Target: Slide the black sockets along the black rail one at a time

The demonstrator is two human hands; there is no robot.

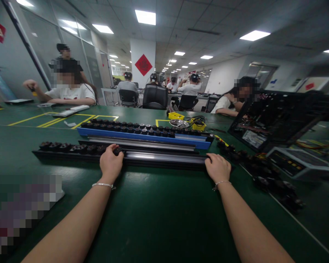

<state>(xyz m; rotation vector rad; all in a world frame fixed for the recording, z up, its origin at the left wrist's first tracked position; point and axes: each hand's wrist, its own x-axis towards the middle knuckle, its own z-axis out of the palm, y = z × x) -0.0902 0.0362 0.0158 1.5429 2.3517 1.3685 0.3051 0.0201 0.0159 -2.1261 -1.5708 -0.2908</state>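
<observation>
A long black rail [164, 159] with a shiny metal strip lies crosswise in front of me, and a row of small black parts [78, 148] fills its left portion. My left hand [111, 160] is closed at the right end of that row, its fingers curled around a small black part [120, 150] that is mostly hidden. At the rail's right end, my right hand [218, 166] grips the edge with bent fingers. Just behind lie another dark rail [142, 143] with a metal strip and a blue rail [150, 138] carrying rows of similar black parts.
Loose black parts [274, 182] trail along the right, near a power supply box [301, 162] and an open black computer case [279, 117]. Yellow trays [176, 115] and a metal dish [179, 123] stand behind the rails. People sit across the green table [159, 219].
</observation>
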